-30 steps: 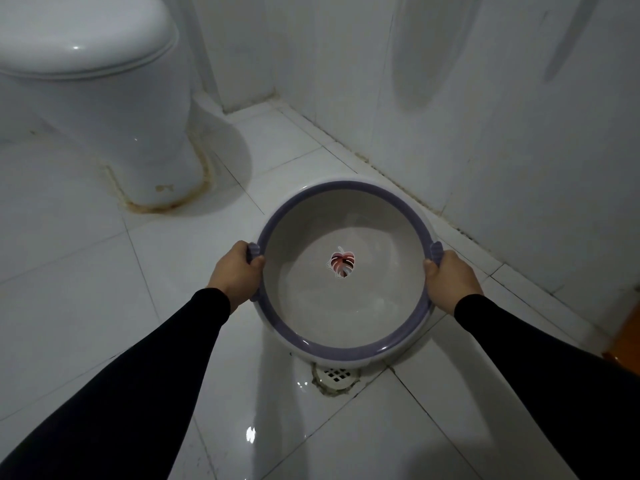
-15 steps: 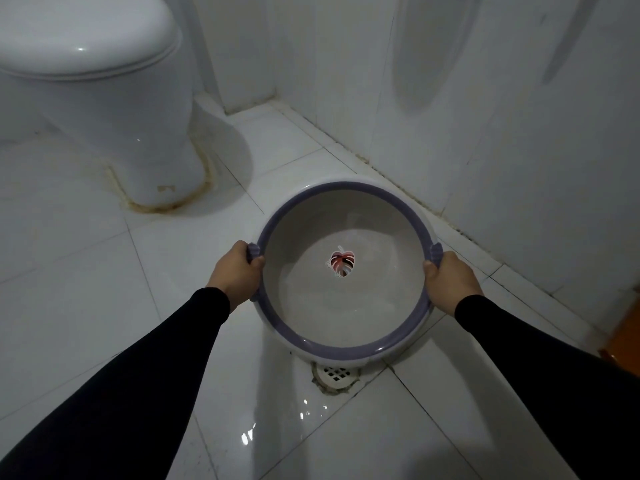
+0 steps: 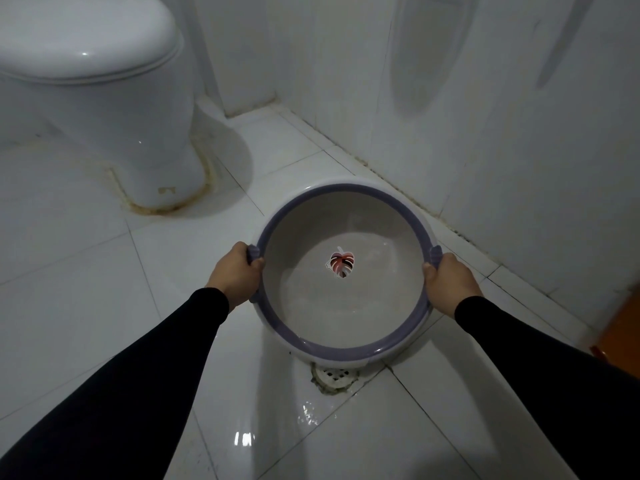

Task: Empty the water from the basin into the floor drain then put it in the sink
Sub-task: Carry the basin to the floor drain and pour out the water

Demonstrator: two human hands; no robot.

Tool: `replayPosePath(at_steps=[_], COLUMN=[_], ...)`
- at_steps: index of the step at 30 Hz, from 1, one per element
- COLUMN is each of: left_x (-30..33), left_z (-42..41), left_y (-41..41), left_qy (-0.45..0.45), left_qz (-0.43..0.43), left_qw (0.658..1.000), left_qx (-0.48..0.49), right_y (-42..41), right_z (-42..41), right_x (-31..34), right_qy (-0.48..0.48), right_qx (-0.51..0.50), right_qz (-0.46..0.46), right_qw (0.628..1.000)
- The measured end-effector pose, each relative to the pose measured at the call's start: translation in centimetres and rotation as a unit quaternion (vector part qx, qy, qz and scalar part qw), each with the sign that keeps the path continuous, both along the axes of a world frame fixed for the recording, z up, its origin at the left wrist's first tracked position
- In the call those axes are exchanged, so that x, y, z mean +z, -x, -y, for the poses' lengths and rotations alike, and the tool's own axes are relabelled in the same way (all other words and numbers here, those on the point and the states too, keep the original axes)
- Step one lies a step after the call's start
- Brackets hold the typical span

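A round white basin (image 3: 343, 349) with a purple rim and a red leaf print on its bottom hangs above the floor, tilted toward me. My left hand (image 3: 235, 275) grips its left handle and my right hand (image 3: 448, 282) grips its right handle. Water lies in the basin's near part. The floor drain (image 3: 334, 375), a white grate with a stained edge, sits just below the basin's near rim, half hidden by it. Wet glints show on the tile in front of the drain. No sink is in view.
A white toilet (image 3: 104, 98) with its lid down stands at the upper left, its base ringed by stained sealant. A white tiled wall (image 3: 485, 116) runs close along the right. An orange surface (image 3: 623, 330) shows at the right edge. White glossy floor tiles (image 3: 86, 271) spread to the left.
The basin has stayed almost in place, with both hands still on its handles. Wet reflections on the tile in front of the drain have grown.
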State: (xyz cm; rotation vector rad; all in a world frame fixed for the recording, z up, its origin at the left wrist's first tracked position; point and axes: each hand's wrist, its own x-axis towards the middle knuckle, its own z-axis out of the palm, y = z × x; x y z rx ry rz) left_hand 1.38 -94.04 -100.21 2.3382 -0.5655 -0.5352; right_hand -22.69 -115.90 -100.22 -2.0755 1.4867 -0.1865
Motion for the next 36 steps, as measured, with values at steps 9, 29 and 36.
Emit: replayPosePath(at_steps=[9, 29, 36], left_x=[0.2, 0.1, 0.3], left_z=[-0.2, -0.9, -1.3], left_y=[0.1, 0.0, -0.1], left_qy=[-0.012, 0.000, -0.007], left_qz=[0.005, -0.007, -0.004], left_qw=[1.000, 1.000, 1.000], left_qx=[-0.008, -0.016, -0.023], right_y=[0.3, 1.0, 1.1], right_z=[0.0, -0.1, -0.4], right_x=[0.0, -0.2, 0.0], right_qy=[0.001, 0.007, 0.008], right_qx=[0.008, 0.024, 0.031], right_qz=[0.000, -0.003, -0.002], right_qw=[1.000, 1.000, 0.999])
